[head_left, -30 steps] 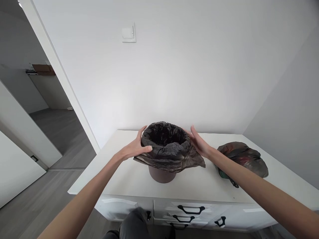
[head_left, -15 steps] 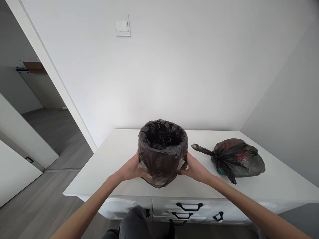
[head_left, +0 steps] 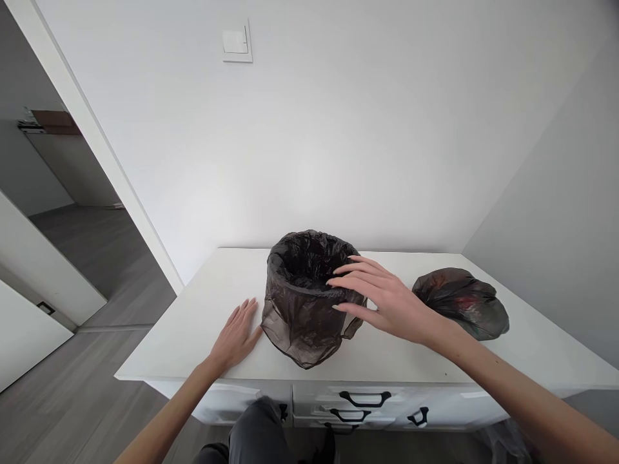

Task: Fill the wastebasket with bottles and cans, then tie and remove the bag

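Note:
A small round bin lined with a black plastic bag (head_left: 302, 303) stands on a white dresser top (head_left: 193, 335); the liner hangs down over its whole side. My left hand (head_left: 236, 335) lies flat and open on the dresser just left of the bin's base. My right hand (head_left: 382, 296) hovers open with fingers spread at the bin's right rim, fingertips at or just above the liner. A tied, filled dark bag (head_left: 459, 303) lies on the dresser to the right, behind my right wrist.
The dresser has drawers with black handles (head_left: 362, 399) along its front. A white wall with a light switch (head_left: 236, 42) rises behind. An open doorway (head_left: 62, 212) is at the left, and a grey wall closes the right side.
Both hands have let go of the bin's lower sides. The left has dropped flat onto the dresser; the right has risen to the rim. The liner now covers the bin fully.

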`<action>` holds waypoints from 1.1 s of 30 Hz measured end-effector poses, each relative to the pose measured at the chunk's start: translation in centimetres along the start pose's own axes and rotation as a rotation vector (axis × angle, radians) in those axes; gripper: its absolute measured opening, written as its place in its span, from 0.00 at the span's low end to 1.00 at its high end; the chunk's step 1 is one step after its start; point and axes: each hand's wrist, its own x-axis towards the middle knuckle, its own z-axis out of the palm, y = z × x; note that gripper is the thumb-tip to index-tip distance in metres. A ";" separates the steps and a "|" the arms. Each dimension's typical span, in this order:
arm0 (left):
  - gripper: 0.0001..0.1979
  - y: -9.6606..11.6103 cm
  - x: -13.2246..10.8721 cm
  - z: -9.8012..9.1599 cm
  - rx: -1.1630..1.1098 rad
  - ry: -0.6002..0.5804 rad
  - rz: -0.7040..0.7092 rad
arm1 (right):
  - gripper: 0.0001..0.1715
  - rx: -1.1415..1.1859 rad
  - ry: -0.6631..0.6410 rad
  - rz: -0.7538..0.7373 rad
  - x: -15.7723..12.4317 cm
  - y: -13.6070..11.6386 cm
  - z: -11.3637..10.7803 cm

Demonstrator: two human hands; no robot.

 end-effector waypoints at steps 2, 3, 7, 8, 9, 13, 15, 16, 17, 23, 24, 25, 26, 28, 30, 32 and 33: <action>0.33 0.2 -0.1 -0.1 0.008 0.000 -0.008 | 0.18 -0.006 -0.066 -0.032 1.2 1.2 0.1; 0.33 0.3 -0.1 -0.2 0.009 0.005 -0.011 | 0.20 -0.018 -0.095 -0.036 1.7 1.8 0.0; 0.31 0.7 -0.2 -0.3 0.009 0.026 -0.029 | 0.26 -0.142 -0.143 -0.005 3.3 5.1 -0.9; 0.31 0.7 -0.3 -0.3 0.008 0.028 -0.036 | 0.27 -0.180 -0.152 0.012 3.6 6.1 -1.2; 0.31 0.8 -0.3 -0.3 0.007 0.029 -0.044 | 0.27 -0.218 -0.162 0.035 3.8 7.2 -1.5; 0.31 1.1 -0.4 -0.5 0.003 0.023 -0.065 | 0.28 -0.413 -0.218 0.180 4.0 11.9 -2.8; 0.31 1.2 -0.5 -0.6 0.004 0.017 -0.073 | 0.27 -0.512 -0.246 0.252 3.4 14.1 -3.6; 0.32 1.2 -0.5 -0.6 0.006 0.014 -0.076 | 0.27 -0.551 -0.252 0.285 3.0 15.0 -4.0; 0.32 1.3 -0.6 -0.6 0.008 0.014 -0.078 | 0.27 -0.581 -0.254 0.318 2.4 15.8 -4.4; 0.31 1.1 -0.7 -0.3 -0.007 0.031 -0.076 | 0.31 -0.685 -0.272 0.510 -1.6 19.2 -6.8; 0.30 1.0 -0.6 -0.2 -0.008 0.040 -0.071 | 0.31 -0.701 -0.276 0.536 -2.2 19.5 -7.2; 0.30 0.9 -0.6 -0.1 -0.008 0.049 -0.066 | 0.31 -0.712 -0.275 0.558 -2.7 19.8 -7.5; 0.30 0.8 -0.6 0.0 -0.006 0.056 -0.062 | 0.31 -0.719 -0.272 0.575 -3.1 20.1 -7.8; 0.30 0.6 -0.6 0.1 -0.005 0.064 -0.056 | 0.31 -0.727 -0.262 0.607 -3.7 20.2 -8.1; 0.30 0.5 -0.6 0.2 -0.005 0.065 -0.053 | 0.30 -0.728 -0.243 0.624 -4.0 19.7 -8.0; 0.30 0.4 -0.6 0.2 -0.004 0.065 -0.051 | 0.29 -0.711 -0.169 0.567 -4.1 18.4 -7.4; 0.30 0.4 -0.6 0.2 -0.003 0.067 -0.050 | 0.29 -0.693 -0.102 0.507 -4.2 17.4 -6.8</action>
